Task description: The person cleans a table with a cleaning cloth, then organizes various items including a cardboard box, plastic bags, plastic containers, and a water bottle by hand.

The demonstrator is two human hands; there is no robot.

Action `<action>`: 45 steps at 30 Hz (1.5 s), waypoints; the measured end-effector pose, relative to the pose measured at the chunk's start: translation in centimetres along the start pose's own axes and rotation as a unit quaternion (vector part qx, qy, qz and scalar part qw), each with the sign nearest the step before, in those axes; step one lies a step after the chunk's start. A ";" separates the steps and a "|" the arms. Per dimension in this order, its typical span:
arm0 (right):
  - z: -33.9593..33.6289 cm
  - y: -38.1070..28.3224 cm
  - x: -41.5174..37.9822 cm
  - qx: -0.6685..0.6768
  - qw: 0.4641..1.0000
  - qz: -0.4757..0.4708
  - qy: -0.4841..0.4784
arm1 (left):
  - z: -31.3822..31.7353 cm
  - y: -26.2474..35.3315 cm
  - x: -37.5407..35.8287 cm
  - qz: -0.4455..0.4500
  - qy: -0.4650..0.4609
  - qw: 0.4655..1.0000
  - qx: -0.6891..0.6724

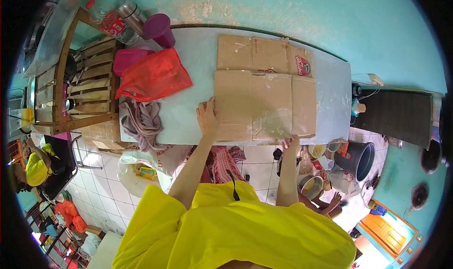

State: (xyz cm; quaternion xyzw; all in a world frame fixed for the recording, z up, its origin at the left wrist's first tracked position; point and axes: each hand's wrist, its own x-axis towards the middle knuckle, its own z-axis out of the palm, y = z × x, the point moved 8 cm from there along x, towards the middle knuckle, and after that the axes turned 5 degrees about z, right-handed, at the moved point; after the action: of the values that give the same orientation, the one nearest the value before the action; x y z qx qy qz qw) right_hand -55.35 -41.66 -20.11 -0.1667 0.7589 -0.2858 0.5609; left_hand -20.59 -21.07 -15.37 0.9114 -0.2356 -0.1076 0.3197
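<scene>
A flattened cardboard box lies on the pale table, with a fold line across it and a red printed logo near its far right corner. At its left edge, my left hand has bent fingers closed on the border of the cardboard. My right hand is at the near edge, right of the middle, its fingers pinched against the cardboard and slightly smeared by motion. The undersides of both grips are hidden.
Left on the table are a red plastic bag, a crumpled cloth, a purple cup and a bottle. A wooden rack stands beside them. Another person's hand shows near bowls and a grey bucket.
</scene>
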 end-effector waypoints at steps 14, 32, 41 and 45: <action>3.5 0.4 2.0 0.146 0.974 -0.010 -0.172 | -0.2 0.3 -0.6 0.081 -0.011 0.996 0.027; -11.1 -2.9 -3.7 0.267 0.919 -0.107 -0.270 | -1.7 -5.8 -9.8 0.070 -0.199 0.976 -0.046; -22.5 -5.0 -13.6 0.293 0.921 -0.208 -0.152 | -14.8 -16.1 -21.4 0.009 -0.087 0.995 -0.051; -26.7 -8.4 -17.8 0.323 0.900 -0.223 -0.187 | -18.0 -19.2 -23.9 0.066 -0.104 0.992 0.028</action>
State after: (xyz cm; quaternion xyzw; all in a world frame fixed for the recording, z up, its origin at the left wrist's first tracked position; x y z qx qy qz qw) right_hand -75.55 -31.39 4.10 -0.1916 0.4487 -0.5969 0.6370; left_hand -28.10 13.53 -12.56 0.8863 -0.3299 -0.1739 0.2745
